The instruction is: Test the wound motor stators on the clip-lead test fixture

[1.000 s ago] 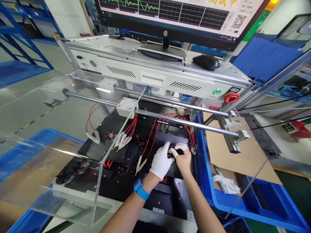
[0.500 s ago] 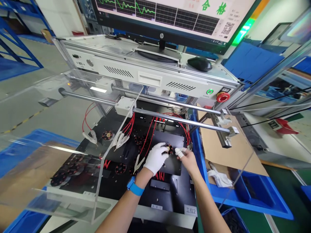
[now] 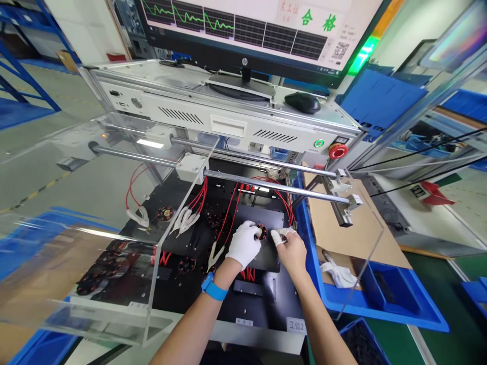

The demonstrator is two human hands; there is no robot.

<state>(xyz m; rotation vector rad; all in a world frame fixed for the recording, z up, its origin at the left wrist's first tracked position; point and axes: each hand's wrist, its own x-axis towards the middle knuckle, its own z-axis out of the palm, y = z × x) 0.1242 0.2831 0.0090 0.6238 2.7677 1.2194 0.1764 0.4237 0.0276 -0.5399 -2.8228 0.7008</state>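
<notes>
My left hand (image 3: 242, 247), in a white glove with a blue watch band at the wrist, has its thumb and forefinger closed on the edge of a small round motor stator (image 3: 262, 231) with dark and reddish windings. That stator sits over a raised black plate (image 3: 268, 258). Just to its right is my right hand (image 3: 292, 249), white covers on its fingertips, thumb and fingers brought together; whatever lies between them is too small to make out. A white-handled clip (image 3: 215, 255) on red leads lies left of my gloved hand.
More stators (image 3: 187, 264) lie across the black bench. White clips (image 3: 187, 221) hang left, behind a clear acrylic panel (image 3: 152, 284). Metal rails (image 3: 274, 190) cross above my hands. Right stands a blue bin (image 3: 403, 304) with cardboard and a white glove (image 3: 340, 275); a monitor (image 3: 243, 35) is behind.
The whole view has shifted slightly. My right hand has turned a little, with its fingers more bent, beside the stator. My left hand stays on the stator.
</notes>
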